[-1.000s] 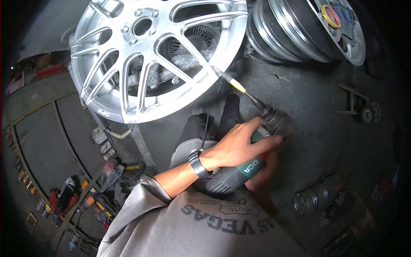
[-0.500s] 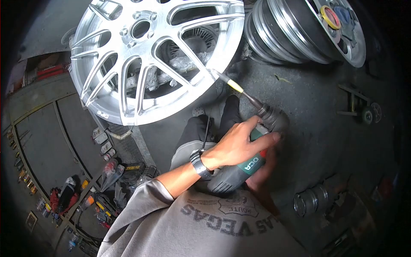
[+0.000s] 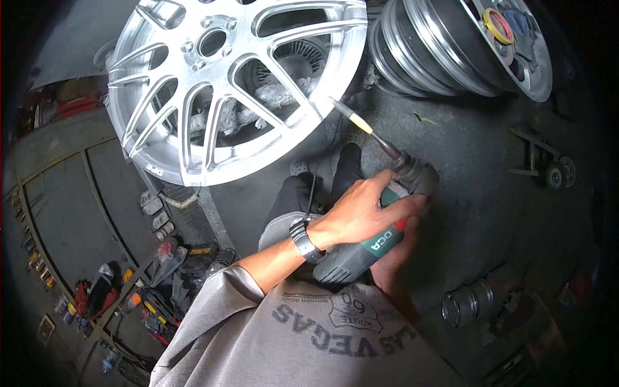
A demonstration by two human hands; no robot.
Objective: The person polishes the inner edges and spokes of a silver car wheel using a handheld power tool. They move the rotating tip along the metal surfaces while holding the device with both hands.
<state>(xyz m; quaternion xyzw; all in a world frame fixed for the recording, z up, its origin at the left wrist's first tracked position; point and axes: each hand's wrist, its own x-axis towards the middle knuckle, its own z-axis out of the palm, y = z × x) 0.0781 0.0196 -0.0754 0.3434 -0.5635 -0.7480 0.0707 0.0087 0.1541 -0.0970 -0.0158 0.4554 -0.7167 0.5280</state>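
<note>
A green and black power tool (image 3: 351, 257) marked DCA lies across my body. My left hand (image 3: 361, 209), with a watch on its wrist, is wrapped over its front part. Beneath the tool body, my right hand (image 3: 394, 261) grips it from the right side, its fingers partly hidden. From the angled head a long dark shaft with a yellow band (image 3: 361, 124) points up and left. Its tip is at the outer rim of a silver multi-spoke wheel (image 3: 222, 77); whether they touch is unclear.
Another wheel (image 3: 425, 48) lies on its side at the upper right, with a yellow and red tape roll (image 3: 498, 27). A small wheeled frame (image 3: 545, 155) is at the right. Tools and bags (image 3: 171, 258) crowd the lower left, beside a metal frame (image 3: 100, 193).
The power tool and both hands have shifted slightly to the right. The shaft's tip has moved up and right along the wheel's rim.
</note>
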